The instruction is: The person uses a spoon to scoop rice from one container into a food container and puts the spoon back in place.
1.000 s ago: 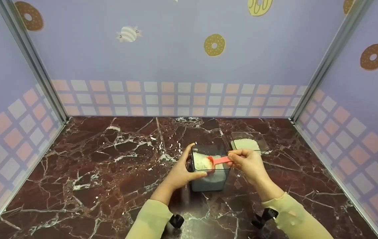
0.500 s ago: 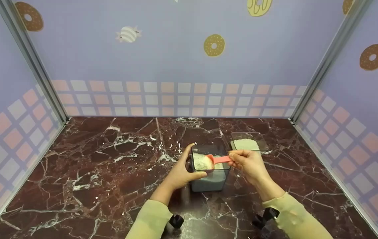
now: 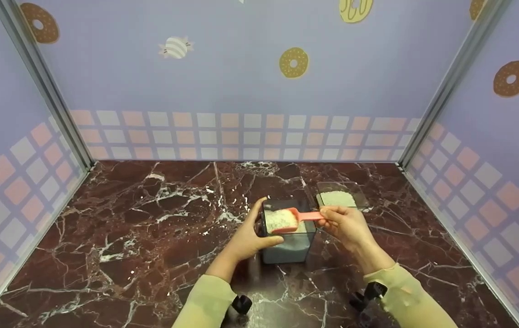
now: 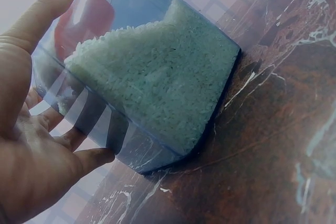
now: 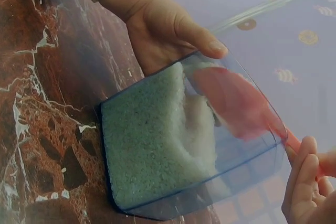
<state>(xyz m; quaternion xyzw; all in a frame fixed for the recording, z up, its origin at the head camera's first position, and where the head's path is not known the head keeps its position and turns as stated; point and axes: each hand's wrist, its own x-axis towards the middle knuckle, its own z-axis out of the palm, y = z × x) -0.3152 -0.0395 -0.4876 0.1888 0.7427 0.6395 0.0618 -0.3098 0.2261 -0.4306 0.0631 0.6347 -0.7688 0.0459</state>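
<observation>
A clear plastic container (image 3: 287, 250) of white rice (image 5: 152, 135) stands on the marbled table in front of the person. The left hand (image 3: 246, 237) grips it at its left side, thumb along the near wall and fingers around the far side. Between the thumb and fingers of the right hand (image 3: 345, 225) is the handle of a pink scoop (image 3: 292, 221). The scoop's bowl lies inside the container's mouth, above a hollow in the rice, as the right wrist view shows. White rice shows at the bowl in the head view. Through the wall, the left wrist view shows the scoop blurred (image 4: 86, 22).
Behind the right hand stands a second clear container (image 3: 360, 200) with rice in it. White grains (image 3: 246, 200) lie scattered left of the held container. Patterned panels (image 3: 223, 134) close off the back and both sides of the table.
The scoop has come up within the container and its bowl shows more fully. The right hand has shifted slightly to the right. The left hand and the container stay put.
</observation>
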